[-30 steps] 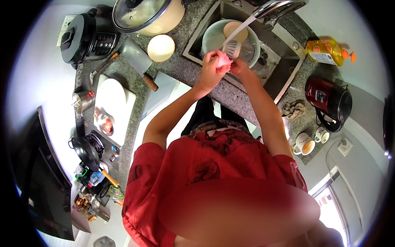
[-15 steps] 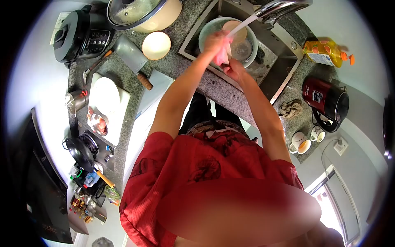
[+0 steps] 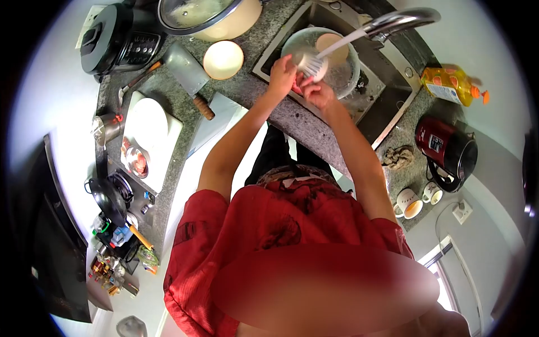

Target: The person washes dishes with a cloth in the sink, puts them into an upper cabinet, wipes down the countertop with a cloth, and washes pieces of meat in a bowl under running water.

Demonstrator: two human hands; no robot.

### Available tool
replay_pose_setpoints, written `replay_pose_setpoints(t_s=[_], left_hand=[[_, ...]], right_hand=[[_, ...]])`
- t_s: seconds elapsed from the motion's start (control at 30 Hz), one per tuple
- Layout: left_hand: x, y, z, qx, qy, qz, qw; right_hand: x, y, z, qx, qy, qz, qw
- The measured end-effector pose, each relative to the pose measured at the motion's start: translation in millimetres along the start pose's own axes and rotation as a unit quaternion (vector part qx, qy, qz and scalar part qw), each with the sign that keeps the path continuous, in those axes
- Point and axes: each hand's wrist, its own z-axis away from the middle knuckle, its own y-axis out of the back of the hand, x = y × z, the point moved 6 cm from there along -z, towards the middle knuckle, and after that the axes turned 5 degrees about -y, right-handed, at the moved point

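Over the sink (image 3: 377,95), my left hand (image 3: 282,74) grips the side of a small pale bowl (image 3: 312,66). My right hand (image 3: 319,93) has its fingers curled at the bowl's lower edge. Water from the curved tap (image 3: 401,21) runs onto the bowl and spreads across it. A bit of pink-red cloth (image 3: 296,88) shows between the hands; which hand holds it is unclear. Below them a large round basin (image 3: 352,78) stands in the sink, with a round beige dish (image 3: 332,47) inside.
On the left counter are a cream bowl (image 3: 223,60), a cleaver (image 3: 187,68), a lidded pot (image 3: 224,23), a pressure cooker (image 3: 115,42) and a white cutting board (image 3: 170,147). To the right stand a yellow soap bottle (image 3: 446,85), a kettle (image 3: 443,149), a rag (image 3: 398,158) and two mugs (image 3: 409,203).
The small bowl has turned to show under the stream. My left hand has moved slightly left and down, and less of the pink cloth shows. The whole view has shifted slightly.
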Motion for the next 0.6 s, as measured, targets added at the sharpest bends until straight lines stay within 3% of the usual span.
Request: replay_pose_setpoints(t_s=[0.07, 0.13, 0.17, 0.23, 0.27, 0.33, 0.37, 0.43, 0.47, 0.57, 0.6], left_hand=[[43, 31, 20, 0.009, -0.036, 0.048, 0.998], [51, 50, 38, 0.034, -0.015, 0.063, 0.997], [47, 62, 47, 0.05, 0.036, 0.151, 0.987], [36, 77, 68, 0.102, 0.134, 0.315, 0.934], [27, 84, 75, 0.105, 0.134, 0.315, 0.934], [4, 87, 92, 0.066, 0.243, 0.359, 0.899], [1, 89, 97, 0.076, 0.25, 0.345, 0.902], [6, 87, 103, 0.073, 0.255, 0.354, 0.897], [8, 85, 104, 0.066, 0.26, 0.364, 0.892], [7, 72, 104, 0.056, 0.26, 0.377, 0.887], [5, 67, 104, 0.051, 0.26, 0.385, 0.884]], right_hand=[[30, 6, 5, -0.036, -0.068, -0.026, 0.997], [62, -10, 6, -0.027, -0.085, 0.023, 0.996], [65, -15, 3, 0.006, -0.013, 0.2, 0.98], [83, -46, 1, 0.068, 0.112, 0.485, 0.865], [99, -71, -2, 0.063, 0.166, 0.548, 0.818], [105, -92, -26, 0.113, 0.271, 0.643, 0.707], [111, -102, -39, 0.111, 0.269, 0.645, 0.706], [122, -124, -60, 0.147, 0.296, 0.747, 0.578], [120, -125, -74, 0.145, 0.294, 0.748, 0.578], [121, -133, -96, 0.21, 0.279, 0.847, 0.4], [116, -128, -103, 0.213, 0.28, 0.847, 0.399]])
